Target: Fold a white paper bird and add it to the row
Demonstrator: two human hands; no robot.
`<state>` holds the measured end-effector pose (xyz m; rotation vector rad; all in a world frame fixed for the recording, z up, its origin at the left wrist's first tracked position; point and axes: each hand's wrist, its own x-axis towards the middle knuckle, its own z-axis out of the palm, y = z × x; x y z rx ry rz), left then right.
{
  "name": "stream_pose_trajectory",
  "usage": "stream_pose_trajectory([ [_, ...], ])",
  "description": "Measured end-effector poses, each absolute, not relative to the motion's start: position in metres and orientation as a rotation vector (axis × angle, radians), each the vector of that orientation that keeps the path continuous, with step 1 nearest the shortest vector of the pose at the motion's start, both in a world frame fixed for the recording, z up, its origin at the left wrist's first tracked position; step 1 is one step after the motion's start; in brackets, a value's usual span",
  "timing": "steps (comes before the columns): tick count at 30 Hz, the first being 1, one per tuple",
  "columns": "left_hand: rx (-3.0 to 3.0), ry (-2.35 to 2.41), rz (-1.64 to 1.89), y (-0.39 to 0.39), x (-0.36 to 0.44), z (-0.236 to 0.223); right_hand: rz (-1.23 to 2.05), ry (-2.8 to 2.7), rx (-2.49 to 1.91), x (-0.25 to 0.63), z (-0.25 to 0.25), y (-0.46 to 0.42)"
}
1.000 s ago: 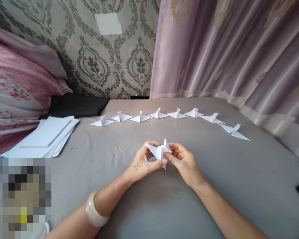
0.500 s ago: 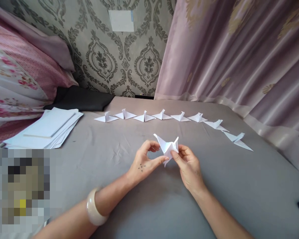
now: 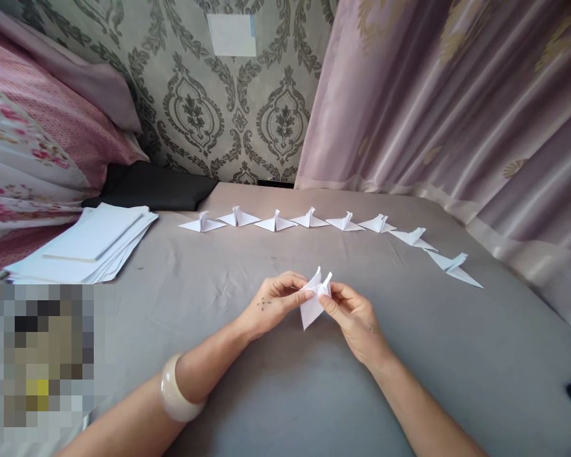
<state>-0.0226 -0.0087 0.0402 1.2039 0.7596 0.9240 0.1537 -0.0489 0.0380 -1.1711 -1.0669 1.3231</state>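
A white origami crane [image 3: 313, 308] is held up over the grey cloth, between both my hands. My left hand [image 3: 278, 301] pinches its left side, thumb in front and fingers behind. On the other side my right hand [image 3: 353, 311] grips it the same way, thumb near the middle fold. Two narrow points stick up from the paper and one broad tip hangs downward. Behind my hands, several finished-looking white paper cranes [image 3: 276, 222] stand in a curved row, wings spread.
A stack of white paper [image 3: 95, 238] lies at the left, near a folded black cloth [image 3: 157, 185]. The grey cloth [image 3: 209, 381] covers the surface under my arms. Pink curtains [image 3: 409, 95] hang at the right, and patterned wallpaper [image 3: 238, 120] is behind.
The crane's spread part has been folded in, and its broad tip now points down. My left hand has shifted its pinch onto the left side of the paper.
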Motion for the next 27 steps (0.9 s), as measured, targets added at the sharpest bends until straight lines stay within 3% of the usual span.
stream_pose_trajectory([
  [5, 1.119, 0.600, 0.838, -0.005, -0.028, 0.046, 1.435, -1.149, -1.105, 0.158, 0.045, -0.050],
  [16, 1.280, 0.646, 1.033, -0.011, -0.022, 0.040, 1.346, -1.121, -1.137, 0.152, 0.045, -0.051],
  [22, 1.166, 0.534, 1.054, -0.011, -0.024, 0.041, 1.477, -1.066, -1.029, 0.158, 0.051, -0.047],
  [27, 1.153, 0.689, 0.918, -0.011, -0.024, 0.047, 1.540, -1.084, -1.044, 0.157, 0.056, -0.047],
])
